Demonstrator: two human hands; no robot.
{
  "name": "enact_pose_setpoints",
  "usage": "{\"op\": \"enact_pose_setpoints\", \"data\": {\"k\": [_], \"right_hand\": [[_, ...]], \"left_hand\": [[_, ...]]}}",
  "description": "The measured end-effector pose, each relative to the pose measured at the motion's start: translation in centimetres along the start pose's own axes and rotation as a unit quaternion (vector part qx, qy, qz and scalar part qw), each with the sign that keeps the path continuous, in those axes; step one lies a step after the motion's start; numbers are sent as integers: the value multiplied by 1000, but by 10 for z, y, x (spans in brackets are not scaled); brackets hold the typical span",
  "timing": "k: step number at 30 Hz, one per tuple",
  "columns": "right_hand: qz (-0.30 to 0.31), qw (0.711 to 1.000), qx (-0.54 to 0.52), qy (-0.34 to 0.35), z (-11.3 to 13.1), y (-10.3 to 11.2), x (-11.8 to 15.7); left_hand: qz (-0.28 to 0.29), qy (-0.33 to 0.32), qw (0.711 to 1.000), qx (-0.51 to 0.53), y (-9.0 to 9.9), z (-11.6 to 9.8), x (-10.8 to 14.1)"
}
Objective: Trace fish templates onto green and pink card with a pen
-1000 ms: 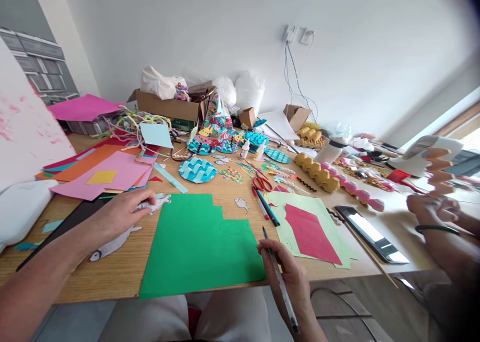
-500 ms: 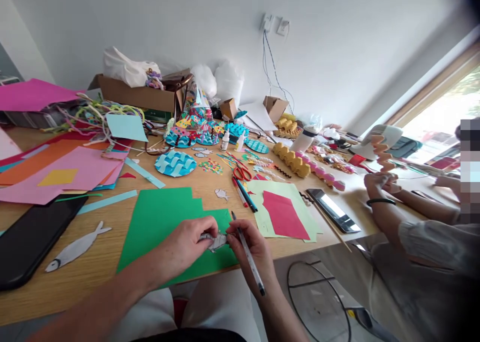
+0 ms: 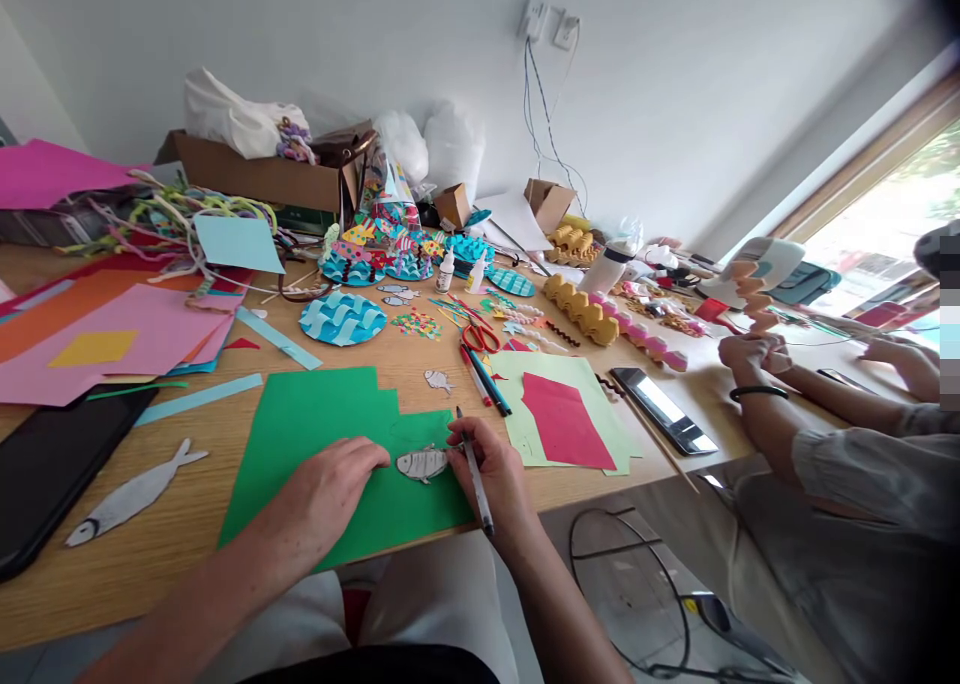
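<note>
A small grey striped paper fish [image 3: 422,463] is over the green paper [image 3: 315,414], close to the table's front edge. My right hand [image 3: 491,464] holds a clear pen [image 3: 476,484] slanting across its fingers, and its fingertips are at the fish's tail. Left of the fish, my left hand [image 3: 334,489] rests on the green paper with its fingers together and bent; nothing shows in it. Faint pencil-like lines mark the green sheet above the fish. A smaller paper fish [image 3: 438,379] lies just behind the sheet, and a long white one [image 3: 135,494] lies to the left.
Red scissors [image 3: 481,338], markers [image 3: 487,382] and pale green paper with a red piece [image 3: 562,419] are behind and right. Coloured sheets [image 3: 165,329] and a black phone-like slab [image 3: 67,464] lie left. At the right, another person's hands [image 3: 750,354] hold a wavy strip.
My left hand has let go of the striped fish and moved left onto the green paper. The fish now shows flat, its side in full view. The camera view has shifted slightly.
</note>
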State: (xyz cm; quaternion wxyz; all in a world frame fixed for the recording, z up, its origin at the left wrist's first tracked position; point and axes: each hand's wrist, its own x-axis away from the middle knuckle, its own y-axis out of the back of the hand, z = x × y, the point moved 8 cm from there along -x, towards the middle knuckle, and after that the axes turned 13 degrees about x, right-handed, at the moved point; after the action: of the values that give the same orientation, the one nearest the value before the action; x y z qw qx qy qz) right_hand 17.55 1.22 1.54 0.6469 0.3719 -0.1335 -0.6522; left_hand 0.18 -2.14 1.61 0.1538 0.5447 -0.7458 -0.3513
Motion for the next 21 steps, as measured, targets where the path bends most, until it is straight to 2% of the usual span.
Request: {"op": "enact_pose_setpoints", "data": {"k": [4, 7, 13, 21], "right_hand": [[0, 999, 40, 13, 3, -4, 0], [-10, 997, 69, 26, 4, -4, 0], [-13, 993, 105, 42, 8, -3, 2], [1, 985, 157, 67, 12, 0, 2]], "left_hand": [[6, -44, 999, -26, -6, -3, 3], [22, -73, 993, -91, -12, -10, 5], [75, -93, 971, -208, -27, -18, 8], [60, -105, 977, -178, -31, -18, 8]]}}
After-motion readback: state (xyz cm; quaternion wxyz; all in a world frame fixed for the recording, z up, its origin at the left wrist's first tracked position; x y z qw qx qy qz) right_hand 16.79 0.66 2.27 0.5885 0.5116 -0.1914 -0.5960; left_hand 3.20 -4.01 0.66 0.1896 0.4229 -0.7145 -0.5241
